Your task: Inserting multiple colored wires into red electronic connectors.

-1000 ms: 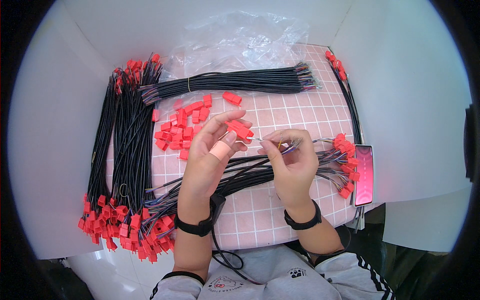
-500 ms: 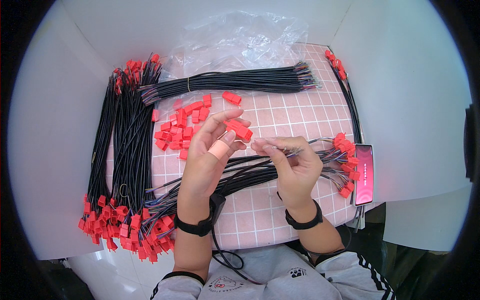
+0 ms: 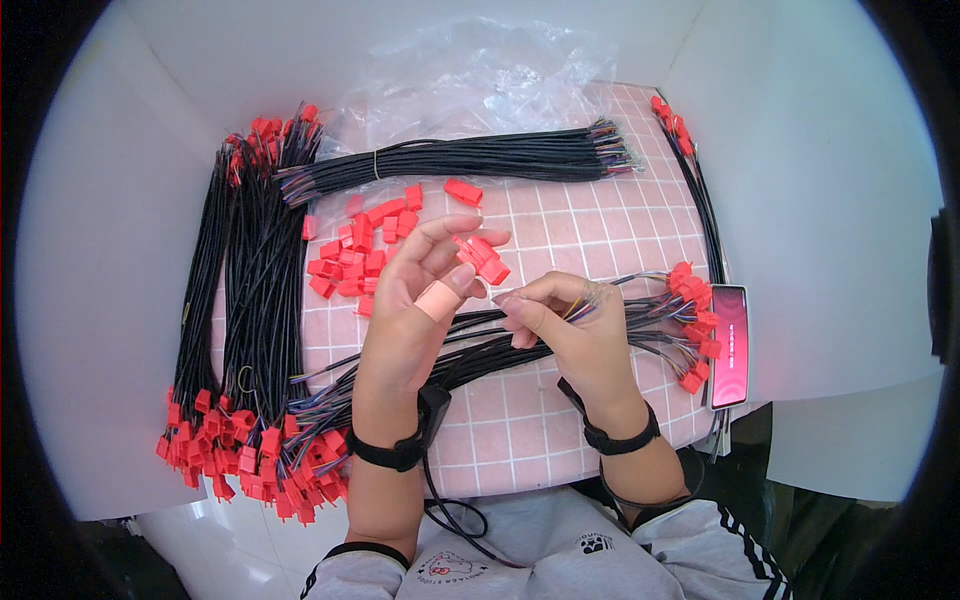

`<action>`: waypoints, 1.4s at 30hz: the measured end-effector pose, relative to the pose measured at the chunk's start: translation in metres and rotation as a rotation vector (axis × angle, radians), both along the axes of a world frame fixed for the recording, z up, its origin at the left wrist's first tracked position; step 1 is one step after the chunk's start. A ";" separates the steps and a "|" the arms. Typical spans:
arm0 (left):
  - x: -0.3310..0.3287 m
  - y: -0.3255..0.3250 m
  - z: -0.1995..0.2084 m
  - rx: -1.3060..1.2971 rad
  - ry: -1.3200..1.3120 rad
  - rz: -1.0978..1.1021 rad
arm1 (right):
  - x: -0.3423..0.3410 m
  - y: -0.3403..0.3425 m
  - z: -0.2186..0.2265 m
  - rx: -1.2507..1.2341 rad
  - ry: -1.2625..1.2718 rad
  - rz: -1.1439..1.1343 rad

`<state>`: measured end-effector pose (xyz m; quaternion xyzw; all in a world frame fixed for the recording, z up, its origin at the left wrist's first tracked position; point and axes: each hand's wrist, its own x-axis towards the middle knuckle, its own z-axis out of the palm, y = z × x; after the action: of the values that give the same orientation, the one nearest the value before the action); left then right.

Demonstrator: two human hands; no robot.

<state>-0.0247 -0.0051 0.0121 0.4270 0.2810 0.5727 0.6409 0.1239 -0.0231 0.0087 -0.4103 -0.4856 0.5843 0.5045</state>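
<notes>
My left hand (image 3: 402,318) is raised over the table, with a band of tape round its thumb. Between its thumb and fingers sits a red plastic connector housing (image 3: 484,262). Just to the right, my right hand (image 3: 596,345) pinches thin coloured wires (image 3: 580,305) whose tips show above the thumb. Thumb and forefinger point toward the housing, a small gap away. Under both hands lies a bundle of black cables (image 3: 490,355), its right ends fitted with red connectors (image 3: 690,290). Loose red housings (image 3: 352,262) are piled left of my left hand.
Thick bundles of black cables (image 3: 265,290) with red connectors stand along the left edge. A tied cable bundle (image 3: 460,158) lies across the back, before a clear plastic bag (image 3: 470,80). A phone (image 3: 729,350) lies at the right edge, below a few more cables (image 3: 695,180).
My right hand has turned slightly, and its fingertips have shifted a little left and down. The housing in my left hand has tilted a little and moved slightly right.
</notes>
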 end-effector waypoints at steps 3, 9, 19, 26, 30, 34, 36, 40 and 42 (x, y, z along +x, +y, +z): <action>-0.002 0.002 -0.004 0.028 0.022 -0.006 | 0.000 0.002 0.001 -0.054 -0.010 0.017; 0.000 0.002 -0.003 0.043 0.067 -0.002 | 0.002 0.004 -0.001 -0.073 -0.065 0.036; 0.002 0.001 -0.003 -0.039 0.036 0.077 | 0.003 0.004 -0.002 -0.113 -0.069 0.028; 0.000 0.002 -0.006 0.001 0.045 0.031 | 0.003 0.005 -0.002 -0.109 -0.087 0.025; 0.000 0.002 -0.007 0.017 0.162 0.029 | 0.004 0.006 -0.003 -0.121 -0.125 0.031; 0.006 -0.001 -0.002 0.099 0.282 0.010 | 0.005 0.006 -0.003 -0.122 -0.129 0.035; 0.004 -0.002 -0.001 0.092 0.286 -0.015 | 0.006 0.007 -0.005 -0.117 -0.138 0.035; 0.004 0.001 -0.004 0.027 0.339 0.035 | 0.006 0.009 -0.007 -0.095 -0.176 0.089; 0.003 0.003 -0.007 -0.012 0.311 0.050 | 0.006 0.009 -0.007 -0.038 -0.164 0.068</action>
<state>-0.0215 -0.0020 0.0049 0.4994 0.3907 0.5137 0.5780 0.1303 -0.0140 0.0012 -0.4498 -0.5277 0.5745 0.4349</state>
